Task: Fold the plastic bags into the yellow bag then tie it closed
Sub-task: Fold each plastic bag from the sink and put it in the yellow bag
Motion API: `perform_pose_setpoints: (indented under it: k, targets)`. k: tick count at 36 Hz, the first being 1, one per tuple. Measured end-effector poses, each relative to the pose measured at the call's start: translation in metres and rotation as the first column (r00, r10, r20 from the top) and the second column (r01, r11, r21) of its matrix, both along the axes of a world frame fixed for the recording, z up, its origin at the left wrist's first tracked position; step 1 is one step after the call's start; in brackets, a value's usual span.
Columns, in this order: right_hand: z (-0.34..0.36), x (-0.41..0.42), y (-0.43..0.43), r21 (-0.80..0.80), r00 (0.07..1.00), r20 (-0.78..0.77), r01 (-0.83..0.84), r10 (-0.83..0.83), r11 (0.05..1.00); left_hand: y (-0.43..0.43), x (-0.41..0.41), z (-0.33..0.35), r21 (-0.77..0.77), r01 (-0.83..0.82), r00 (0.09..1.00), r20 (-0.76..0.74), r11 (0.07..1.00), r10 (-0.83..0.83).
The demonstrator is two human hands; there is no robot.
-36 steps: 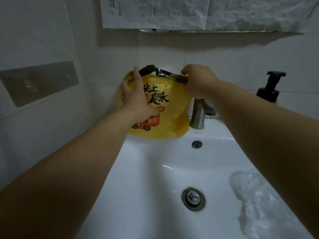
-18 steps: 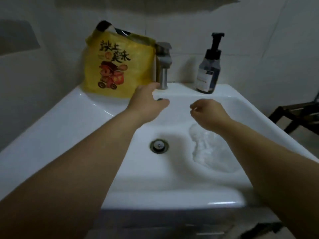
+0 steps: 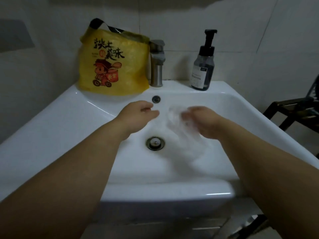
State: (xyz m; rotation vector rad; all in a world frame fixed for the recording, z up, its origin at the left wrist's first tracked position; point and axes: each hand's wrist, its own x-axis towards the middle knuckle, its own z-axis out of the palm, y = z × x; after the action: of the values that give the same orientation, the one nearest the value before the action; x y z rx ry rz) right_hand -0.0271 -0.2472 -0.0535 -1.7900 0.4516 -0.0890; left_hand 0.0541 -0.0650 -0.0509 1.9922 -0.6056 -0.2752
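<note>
Over the bowl of the white sink (image 3: 51, 121), a clear plastic bag (image 3: 176, 121) hung crumpled and smeared by motion from the right hand (image 3: 202, 123). That hand's fingers seemed to be curled round the bag's upper part, though the blur made the exact grip hard to read. Just beside it the left hand (image 3: 139, 114) hovered with fingers loosely bent and thumb apart, holding nothing and not plainly touching the film. The yellow bag (image 3: 112, 66), printed with a cartoon delivery rider and black characters, stood upright on the sink's back left ledge. Its mouth sagged open under a black handle (image 3: 96, 23), and it was well apart from both hands. A steel faucet (image 3: 157, 66) rose right at its side, and a dark pump bottle (image 3: 203, 66) stood farther right. The step in hand looked like gathering the loose bag for folding, with nothing yet tied. The next move would call for the left hand to take a free edge, so the two hands could flatten and fold the film small. The folded film could then be lifted back to the yellow bag's open mouth.
</note>
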Motion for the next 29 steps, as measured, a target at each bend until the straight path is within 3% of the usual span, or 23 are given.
perform_pose_setpoints:
  k: [2,3,5,10,13,16,17,19,21,25,29]
  targets:
    - [0.018,-0.001,0.014,0.367,0.987,0.162,-0.051,-0.01,0.929,0.002,0.001,0.007,-0.131,-0.036,0.997,-0.078,0.991,0.026]
    - [0.027,-0.001,0.023,0.479,0.978,0.211,-0.103,0.0,0.872,0.003,0.002,0.012,-0.206,-0.056,0.988,-0.15,0.977,0.025]
    - [0.041,-0.001,0.038,0.579,0.964,0.264,-0.188,0.036,0.793,0.007,0.001,0.018,-0.322,-0.073,0.957,-0.29,0.944,-0.024]
    - [0.048,0.008,0.068,0.657,0.933,0.352,-0.304,0.076,0.69,0.033,0.002,0.019,-0.42,0.011,0.924,-0.343,0.908,-0.169]
    - [0.038,0.012,0.075,0.61,0.933,0.35,-0.296,0.085,0.735,0.041,0.007,0.012,-0.446,0.006,0.937,-0.311,0.895,-0.161]
    - [0.017,0.022,0.071,0.213,0.978,0.208,-0.052,0.007,0.976,0.041,0.011,0.006,-0.336,-0.067,0.988,-0.155,0.94,0.015]
    - [0.012,0.024,0.069,0.065,0.986,0.15,0.064,-0.073,0.996,0.04,0.012,0.005,-0.305,-0.104,0.993,-0.093,0.947,0.079]
    - [0.005,0.027,0.063,-0.076,0.957,0.141,0.268,-0.256,0.96,0.04,0.017,0.001,-0.292,-0.173,0.984,-0.007,0.941,0.179]
    - [0.006,0.029,0.057,-0.014,0.917,0.224,0.342,-0.33,0.94,0.04,0.021,0.0,-0.277,-0.194,0.976,0.041,0.941,0.213]
    - [0.014,0.031,0.05,0.166,0.952,0.255,0.131,-0.171,0.977,0.036,0.025,0.002,-0.249,-0.125,0.988,0.061,0.96,0.144]
    - [0.011,0.035,0.055,0.123,0.981,0.19,-0.003,-0.02,0.992,0.032,0.028,0.004,-0.257,-0.064,0.994,0.068,0.964,0.084]
